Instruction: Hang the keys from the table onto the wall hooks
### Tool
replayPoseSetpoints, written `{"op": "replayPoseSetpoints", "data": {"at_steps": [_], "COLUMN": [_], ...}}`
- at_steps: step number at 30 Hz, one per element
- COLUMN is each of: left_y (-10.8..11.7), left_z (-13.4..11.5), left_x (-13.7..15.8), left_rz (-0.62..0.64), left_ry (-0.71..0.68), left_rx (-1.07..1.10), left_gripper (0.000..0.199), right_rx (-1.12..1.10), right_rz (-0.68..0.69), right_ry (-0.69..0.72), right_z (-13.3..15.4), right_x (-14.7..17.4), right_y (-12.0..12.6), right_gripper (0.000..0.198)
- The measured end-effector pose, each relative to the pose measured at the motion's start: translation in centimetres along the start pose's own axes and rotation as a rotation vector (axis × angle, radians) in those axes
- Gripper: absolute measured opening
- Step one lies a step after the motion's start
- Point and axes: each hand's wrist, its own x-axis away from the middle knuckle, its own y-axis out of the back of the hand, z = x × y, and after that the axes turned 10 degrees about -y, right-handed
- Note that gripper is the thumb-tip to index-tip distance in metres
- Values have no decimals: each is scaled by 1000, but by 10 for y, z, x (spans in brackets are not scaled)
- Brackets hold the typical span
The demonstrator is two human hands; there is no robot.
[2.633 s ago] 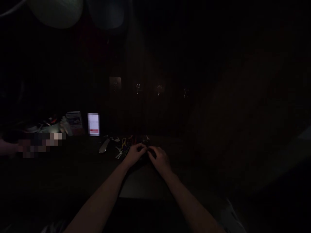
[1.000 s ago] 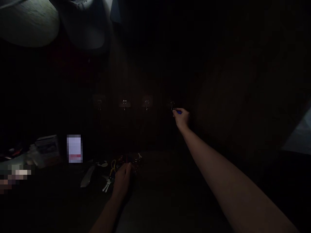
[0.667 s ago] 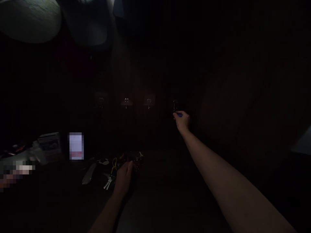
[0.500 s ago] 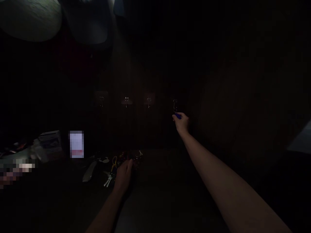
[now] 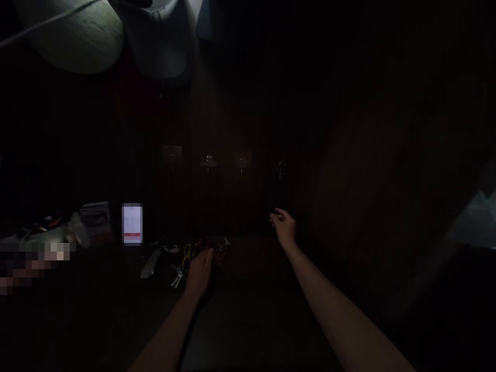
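The scene is very dark. My left hand (image 5: 199, 274) rests at the pile of keys and small trinkets (image 5: 221, 252), its fingers curled down and mostly hidden, so what they grip does not show. Beside it lie several silver keys (image 5: 177, 277) and a yellow loop (image 5: 187, 254). My right hand (image 5: 284, 228) is in the air below the rightmost wall hook (image 5: 281, 169), fingers loosely bent and apart, with nothing seen in them. Whether anything hangs from that hook is too dark to tell.
More hooks, such as this one (image 5: 208, 161), line the wall to the left. A pale elongated object (image 5: 150, 264), a box (image 5: 96, 219) and a blurred-out lit rectangle (image 5: 132, 223) are on the left. Caps (image 5: 160, 49) hang at upper left.
My right hand has dropped away from the rightmost hook, and the blue object it held no longer shows. My left hand stays at the pile. The view has shifted slightly.
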Motion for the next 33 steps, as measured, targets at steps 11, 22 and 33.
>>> {"op": "replayPoseSetpoints", "data": {"at_steps": [11,22,33], "left_y": [2,8,52], "left_z": [1,-5,14], "left_x": [2,4,20], "left_rz": [-39,-184,148], "left_ry": [1,12,-190], "left_rx": [14,-68,-322], "left_gripper": [47,51,30], "right_rx": [101,268,425], "right_rz": [154,307,416], "right_ry": [-65,-5,31], "right_z": [-32,-48,-38], "right_x": [89,132,136], "right_y": [5,7,9], "right_gripper": [35,19,22]}}
